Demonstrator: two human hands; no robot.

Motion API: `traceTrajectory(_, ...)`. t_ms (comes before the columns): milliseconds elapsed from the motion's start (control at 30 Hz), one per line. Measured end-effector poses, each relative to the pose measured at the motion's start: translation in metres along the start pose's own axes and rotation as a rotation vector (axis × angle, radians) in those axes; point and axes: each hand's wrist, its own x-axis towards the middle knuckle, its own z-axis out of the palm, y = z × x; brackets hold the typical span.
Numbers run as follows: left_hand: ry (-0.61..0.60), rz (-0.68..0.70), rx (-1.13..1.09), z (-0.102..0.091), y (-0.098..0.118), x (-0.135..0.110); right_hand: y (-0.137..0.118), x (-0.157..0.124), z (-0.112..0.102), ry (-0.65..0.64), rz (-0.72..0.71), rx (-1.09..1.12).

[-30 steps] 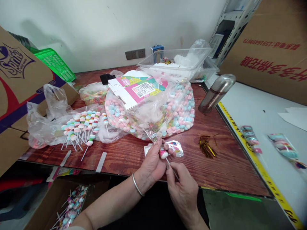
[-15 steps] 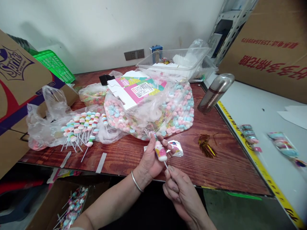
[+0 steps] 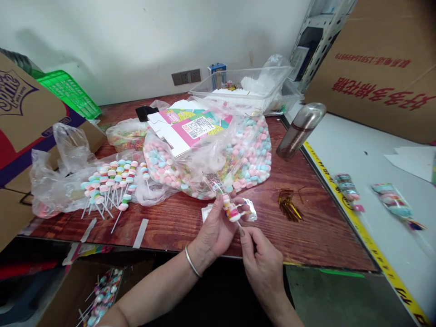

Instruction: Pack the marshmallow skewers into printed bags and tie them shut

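Over the table's front edge, my left hand (image 3: 215, 227) is closed round a marshmallow lollipop (image 3: 232, 211) in a clear wrapper with a coloured label. The wrapper's top end (image 3: 214, 181) sticks up past my thumb. My right hand (image 3: 262, 259) pinches the lollipop's white stick below the candy. Behind my left hand lies a small stack of printed cards (image 3: 251, 210), partly hidden by my fingers. Gold twist ties (image 3: 289, 205) lie loose to the right. At the left, several unwrapped marshmallow lollipops (image 3: 112, 177) rest on a plastic bag.
A big clear bag of marshmallows (image 3: 254, 150) carries cardboard sheets (image 3: 190, 127). Behind it stands a clear plastic bin (image 3: 238, 97). A steel flask (image 3: 301, 129) is on the right; wrapped lollipops (image 3: 393, 200) lie on the white surface. Below left, a carton (image 3: 64, 290) holds more lollipops.
The lollipop has turned in my left hand, so its label faces differently. My right hand has shifted slightly right along with the stick. The whole view has moved a little.
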Motion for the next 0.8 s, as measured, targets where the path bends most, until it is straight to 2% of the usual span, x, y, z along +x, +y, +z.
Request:
traceTrajectory(67, 0.021, 0.004, -0.037, -0.002, 0.011, 0.005, -0.002, 0.0, -0.003, -0.116, 0.194, 0.254)
traceTrajectory(167, 0.018, 0.015, -0.067, -0.004, 0.019, 0.009, -0.006, -0.001, -0.003, -0.344, 0.57, 0.73)
traceTrajectory(233, -0.007, 0.026, -0.052, -0.003, 0.019, 0.011, -0.007, -0.004, -0.001, -0.423, 0.72, 0.905)
traceTrajectory(267, -0.011, 0.031, -0.038, -0.003, 0.018, 0.011, -0.007, -0.005, 0.0, -0.426, 0.738, 0.929)
traceTrajectory(300, -0.002, 0.037, -0.027, -0.002, 0.017, 0.011, -0.007, -0.006, 0.0, -0.397, 0.713, 0.913)
traceTrajectory(367, 0.043, 0.044, -0.018, 0.0, 0.015, 0.011, -0.006, -0.007, 0.001, -0.297, 0.562, 0.75)
traceTrajectory(533, 0.14, 0.043, -0.019, 0.005, 0.012, 0.01, 0.001, -0.009, 0.004, -0.006, -0.077, -0.006)
traceTrajectory(633, 0.119, 0.04, -0.025, 0.009, 0.007, 0.007, 0.006, -0.009, 0.008, 0.105, -0.325, -0.237)
traceTrajectory(700, 0.103, 0.042, -0.033, 0.01, 0.003, 0.005, 0.006, -0.008, 0.01, 0.136, -0.342, -0.255)
traceTrajectory(733, 0.098, 0.04, -0.035, 0.01, 0.001, 0.004, 0.006, -0.007, 0.01, 0.125, -0.296, -0.211)
traceTrajectory(800, 0.092, 0.024, -0.044, 0.009, -0.001, 0.004, 0.003, -0.005, 0.01, 0.032, -0.107, -0.02)
